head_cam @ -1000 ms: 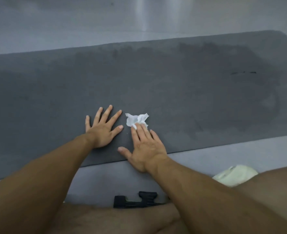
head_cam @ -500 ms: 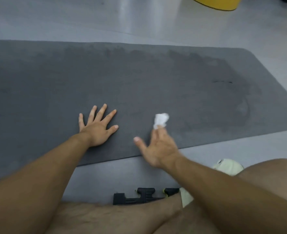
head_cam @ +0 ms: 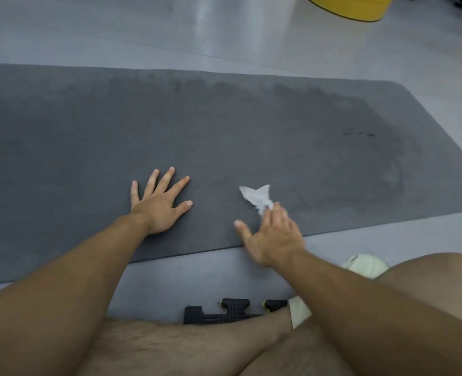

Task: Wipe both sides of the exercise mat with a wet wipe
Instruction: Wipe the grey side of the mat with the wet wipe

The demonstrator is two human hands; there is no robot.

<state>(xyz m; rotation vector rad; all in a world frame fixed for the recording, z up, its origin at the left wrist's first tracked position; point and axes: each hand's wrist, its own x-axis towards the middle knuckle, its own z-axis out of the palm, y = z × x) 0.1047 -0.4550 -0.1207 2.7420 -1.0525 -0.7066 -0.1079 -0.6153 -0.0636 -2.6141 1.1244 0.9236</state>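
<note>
Exercise mat (head_cam: 251, 126), dark grey, spread flat across pale grey floor (head_cam: 170, 31), running from the left edge of view to a rounded end at right. Darker, damp-looking patches over its far half and toward the right end, plus a short dark mark near that end.

Left hand (head_cam: 159, 207) planted palm-down on the mat near the front edge, fingers straight and fanned, gripping nothing. Right hand (head_cam: 273, 237) just to its right, blurred, over the same front edge. Fingers stretched out rather than curled, tips pressing down on crumpled white wet wipe (head_cam: 255, 196), thumb splayed to the left. Wet wipe lying on the mat surface, right of the left hand and apart from it, one flared corner sticking clear of the fingertips.

Bare forearms (head_cam: 61, 280) reaching in from below, bare legs (head_cam: 197, 348) folded across the bottom of view. Black moulded object (head_cam: 219, 314) with small yellow accents on the floor just beyond the legs, off the mat. Pale cream rounded item (head_cam: 368, 264) at right, partly hidden behind a leg. Yellow round base (head_cam: 352, 8) on the floor at top right, well apart from the mat.
</note>
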